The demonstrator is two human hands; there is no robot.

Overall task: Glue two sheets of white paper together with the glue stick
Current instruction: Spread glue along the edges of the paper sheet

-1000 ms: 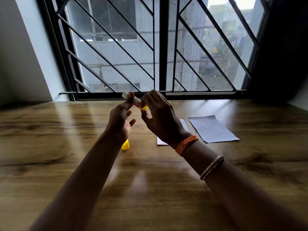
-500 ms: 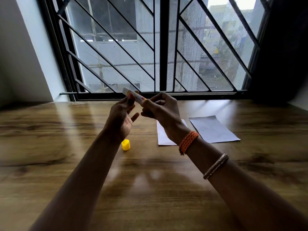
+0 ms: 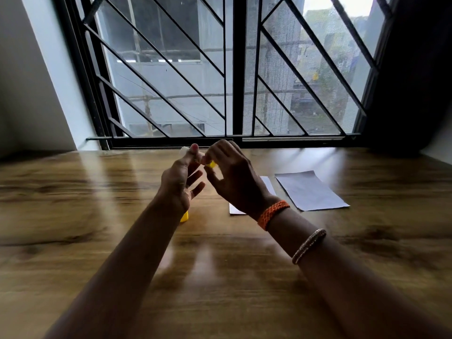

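Both hands hold the glue stick (image 3: 198, 156) in the air above the wooden table (image 3: 73, 204), just in front of the window. My left hand (image 3: 179, 182) pinches its pale upper part between thumb and forefinger. My right hand (image 3: 234, 177) grips its yellow base (image 3: 211, 164) with the fingertips. The stick's yellow cap (image 3: 184, 216) stands on the table, partly hidden behind my left wrist. Two white paper sheets lie to the right: one sheet (image 3: 309, 190) in full view, the other sheet (image 3: 267, 185) mostly covered by my right hand and wrist.
A barred window (image 3: 232, 69) runs along the table's far edge. A dark curtain (image 3: 415, 81) hangs at the right. My right forearm wears an orange band (image 3: 272, 214) and a metal bangle (image 3: 308, 245).
Both hands dropped slightly with the glue stick. My right fingers shifted on the yellow base, as in a twisting motion. The cap is more hidden by my left wrist.
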